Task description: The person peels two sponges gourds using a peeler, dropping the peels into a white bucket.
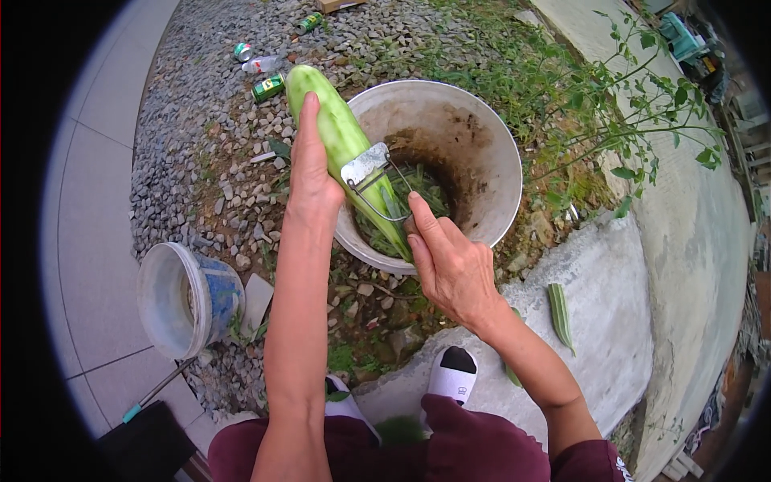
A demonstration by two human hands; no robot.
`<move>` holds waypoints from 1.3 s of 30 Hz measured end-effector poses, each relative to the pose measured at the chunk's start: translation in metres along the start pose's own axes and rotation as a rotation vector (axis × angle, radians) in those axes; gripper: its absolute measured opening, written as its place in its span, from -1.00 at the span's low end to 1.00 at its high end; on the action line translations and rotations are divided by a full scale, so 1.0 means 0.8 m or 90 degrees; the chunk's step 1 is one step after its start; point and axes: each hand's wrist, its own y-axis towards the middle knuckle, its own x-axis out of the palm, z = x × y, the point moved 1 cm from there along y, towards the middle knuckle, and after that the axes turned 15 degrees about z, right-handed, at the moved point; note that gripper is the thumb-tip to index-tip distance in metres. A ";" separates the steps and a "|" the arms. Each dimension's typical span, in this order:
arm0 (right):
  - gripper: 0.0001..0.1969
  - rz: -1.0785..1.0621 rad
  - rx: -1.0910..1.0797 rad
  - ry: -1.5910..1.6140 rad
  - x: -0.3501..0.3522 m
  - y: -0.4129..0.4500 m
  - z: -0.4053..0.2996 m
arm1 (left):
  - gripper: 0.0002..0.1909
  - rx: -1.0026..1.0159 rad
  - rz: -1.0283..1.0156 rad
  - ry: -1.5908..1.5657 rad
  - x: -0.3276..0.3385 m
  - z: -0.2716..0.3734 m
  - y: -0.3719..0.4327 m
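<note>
My left hand (316, 159) grips a long pale green gourd (337, 123), tilted over the left side of a large white bucket (506, 162). Much of the gourd's skin is peeled off, with a darker green strip left toward its lower end. In my right hand (455, 265) is a Y-shaped peeler (365, 164), its metal blade head lying across the gourd's middle. Its handle is mostly hidden in my fingers. Green peelings (430, 181) lie in the bottom of the bucket, whose inner wall is stained brown.
A smaller plastic bucket (174, 295) lies tipped at the left. Drink cans (268, 88) and a clear bottle (261, 64) lie on the gravel (199, 108). A ridged gourd piece (560, 316) rests on the concrete slab (602, 289). A leafy plant (632, 108) leans in from the right.
</note>
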 end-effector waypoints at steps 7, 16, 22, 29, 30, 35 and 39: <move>-0.48 -0.100 0.027 -0.048 -0.017 -0.026 -0.009 | -0.40 0.015 0.076 -0.001 0.000 0.021 0.005; -0.54 -0.082 0.104 -0.013 -0.060 -0.058 0.012 | -0.40 0.064 0.149 -0.052 0.001 0.031 0.017; -0.61 -0.110 0.503 0.181 -0.078 -0.053 0.033 | -0.37 0.122 0.121 -0.082 -0.005 0.056 0.009; -0.63 -0.031 0.231 0.186 -0.042 -0.004 0.018 | -0.44 0.135 0.074 -0.042 0.007 0.030 -0.007; -0.60 -0.002 0.118 0.143 -0.032 0.003 0.015 | -0.44 0.133 0.073 -0.041 0.008 0.027 -0.010; -0.51 0.006 -0.076 -0.033 -0.013 0.013 0.007 | -0.47 0.104 0.068 -0.053 0.014 0.025 -0.015; -0.48 -0.075 -0.053 -0.064 -0.025 -0.010 0.013 | -0.45 0.085 0.095 -0.049 0.011 0.037 -0.018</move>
